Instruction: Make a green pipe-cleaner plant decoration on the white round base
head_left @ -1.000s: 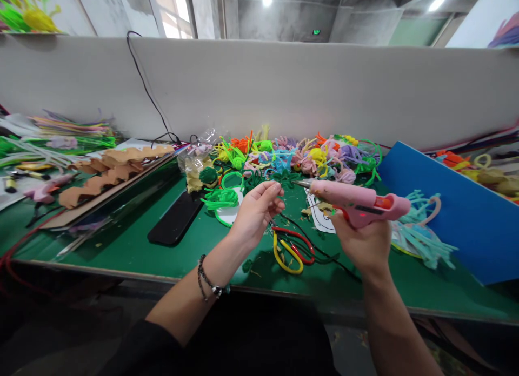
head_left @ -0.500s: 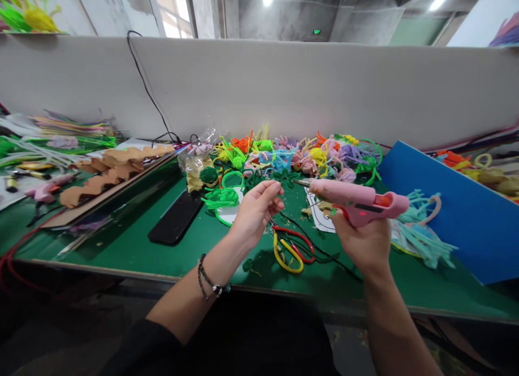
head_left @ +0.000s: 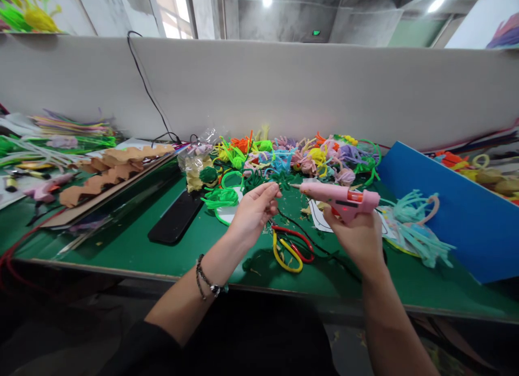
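My right hand (head_left: 359, 238) is wrapped round the handle of a pink glue gun (head_left: 338, 195), whose nozzle points left. My left hand (head_left: 257, 206) is closed in a pinch just left of the nozzle tip; what it holds, if anything, I cannot make out. Dark green fuzzy pipe cleaner pieces (head_left: 286, 178) show right behind the fingertips and the nozzle. Whether they touch the left fingers is unclear. Below the hands lie scissors (head_left: 288, 256) with one yellow and one red handle loop, their blades partly hidden by the left hand.
Bunches of coloured pipe cleaners (head_left: 298, 157) line the back of the green table (head_left: 133, 257). A black phone (head_left: 176, 216) and bright green loops (head_left: 221, 197) lie left. A blue board (head_left: 454, 214) leans at right, near teal pipe cleaners (head_left: 425, 230). Brown wavy cardboard (head_left: 109, 173) lies further left.
My right hand has drawn the glue gun a little to the left and down, so its nozzle is closer to my left fingertips. My left hand has barely moved.
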`<state>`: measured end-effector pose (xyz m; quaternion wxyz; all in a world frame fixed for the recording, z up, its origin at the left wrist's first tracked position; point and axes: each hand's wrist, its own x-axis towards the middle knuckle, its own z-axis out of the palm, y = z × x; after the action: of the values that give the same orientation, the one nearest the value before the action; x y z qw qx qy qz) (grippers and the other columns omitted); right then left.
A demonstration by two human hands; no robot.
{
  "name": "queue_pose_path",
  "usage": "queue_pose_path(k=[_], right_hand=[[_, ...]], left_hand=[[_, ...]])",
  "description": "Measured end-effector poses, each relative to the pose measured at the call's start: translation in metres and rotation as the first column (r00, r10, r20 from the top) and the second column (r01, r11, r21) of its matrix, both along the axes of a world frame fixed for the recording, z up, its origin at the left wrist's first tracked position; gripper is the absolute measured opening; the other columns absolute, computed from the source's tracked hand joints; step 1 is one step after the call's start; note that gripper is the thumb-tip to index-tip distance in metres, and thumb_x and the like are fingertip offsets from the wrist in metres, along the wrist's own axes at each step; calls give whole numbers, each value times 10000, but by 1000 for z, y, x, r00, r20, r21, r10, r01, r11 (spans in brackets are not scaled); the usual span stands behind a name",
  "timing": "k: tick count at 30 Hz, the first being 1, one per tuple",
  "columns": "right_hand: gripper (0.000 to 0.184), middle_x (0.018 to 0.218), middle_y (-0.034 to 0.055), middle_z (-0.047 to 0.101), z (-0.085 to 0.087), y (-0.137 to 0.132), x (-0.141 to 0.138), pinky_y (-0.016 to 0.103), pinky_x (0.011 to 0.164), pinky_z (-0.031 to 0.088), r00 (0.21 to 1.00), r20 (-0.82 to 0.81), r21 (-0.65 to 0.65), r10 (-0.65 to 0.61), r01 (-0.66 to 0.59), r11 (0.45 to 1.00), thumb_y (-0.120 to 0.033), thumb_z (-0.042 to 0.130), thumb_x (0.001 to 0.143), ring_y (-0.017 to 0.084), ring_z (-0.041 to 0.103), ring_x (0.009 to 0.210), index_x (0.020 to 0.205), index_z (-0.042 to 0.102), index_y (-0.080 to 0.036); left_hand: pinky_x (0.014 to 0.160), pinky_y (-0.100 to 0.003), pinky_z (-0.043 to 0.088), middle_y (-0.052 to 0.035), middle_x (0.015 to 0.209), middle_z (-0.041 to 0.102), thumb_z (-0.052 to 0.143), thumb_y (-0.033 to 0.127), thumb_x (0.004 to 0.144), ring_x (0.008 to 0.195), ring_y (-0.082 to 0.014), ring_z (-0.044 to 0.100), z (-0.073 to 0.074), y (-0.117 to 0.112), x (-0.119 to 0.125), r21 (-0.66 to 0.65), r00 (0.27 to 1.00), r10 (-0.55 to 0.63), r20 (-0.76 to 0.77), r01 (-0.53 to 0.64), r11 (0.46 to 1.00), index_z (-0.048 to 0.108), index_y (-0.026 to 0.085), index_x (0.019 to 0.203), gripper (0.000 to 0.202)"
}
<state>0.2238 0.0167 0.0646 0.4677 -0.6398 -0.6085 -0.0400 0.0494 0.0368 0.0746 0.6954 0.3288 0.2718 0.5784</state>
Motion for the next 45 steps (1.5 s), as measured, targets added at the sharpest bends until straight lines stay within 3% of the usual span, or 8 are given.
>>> queue_pose_path(k=[8,13,17,21,25,29,36,45], right_hand=[[354,911,158,525,-47,37,24,396,768,407,959,253,-230,131,-72,970,-264,337,756,260,500,889,1030,478,-89],[313,879,120,519,-62,38,32,399,776,402,943,285,-291,173,-87,953,-254,373,741,248,489,868,996,510,-135],[440,901,135,506,-41,18,30,439,777,380,950,312,-68,-8,31,997,-358,515,689,283,459,910,1054,476,-116],[211,849,65,528,-16,-6,8,319,721,415,984,172,215,34,-71,974,-254,472,765,184,501,797,958,501,-174],[111,796,40,567,-13,-13,-18,260,666,416,854,215,-184,474,-442,878,-190,432,808,144,530,723,804,543,-182],[153,872,52,589,-28,-10,-31,276,724,421,747,254,-506,614,-439,743,-156,436,807,163,547,820,872,573,-176],[171,957,136,567,-39,-5,-33,361,751,423,735,548,-455,399,-139,880,-172,500,770,254,509,885,859,642,-137],[132,1017,126,547,-44,-7,-32,362,718,429,669,650,-347,360,-159,924,-197,538,751,239,509,852,742,669,-176]], left_hand=[[397,-162,218,81,441,400,691,282,589,393,-17,319,-7,7,-8,99,985,149,-90,-140,985,546,148,622,200],[399,-153,229,80,443,399,696,279,576,396,-16,330,-10,9,-11,85,982,168,-91,-161,983,528,145,602,216],[385,-143,222,88,436,391,709,297,557,385,-14,331,-15,11,-15,65,980,173,-96,-167,984,518,149,606,246],[381,-134,230,95,435,378,736,314,514,378,-7,313,-21,11,-20,35,978,196,-75,-194,980,498,145,593,303],[397,-129,266,96,454,405,747,305,488,386,-4,326,-22,5,-23,-8,973,215,-84,-216,976,493,141,600,322],[410,-127,285,95,454,413,740,296,496,389,-3,336,-26,-2,-27,-7,965,247,-90,-249,969,483,141,583,313],[422,-129,303,96,436,427,742,298,493,383,-6,353,-34,-8,-31,-25,957,274,-97,-277,960,505,141,604,305],[415,-123,301,94,431,439,748,315,478,381,-7,369,-35,-14,-30,-23,955,275,-107,-279,960,523,139,627,321]])
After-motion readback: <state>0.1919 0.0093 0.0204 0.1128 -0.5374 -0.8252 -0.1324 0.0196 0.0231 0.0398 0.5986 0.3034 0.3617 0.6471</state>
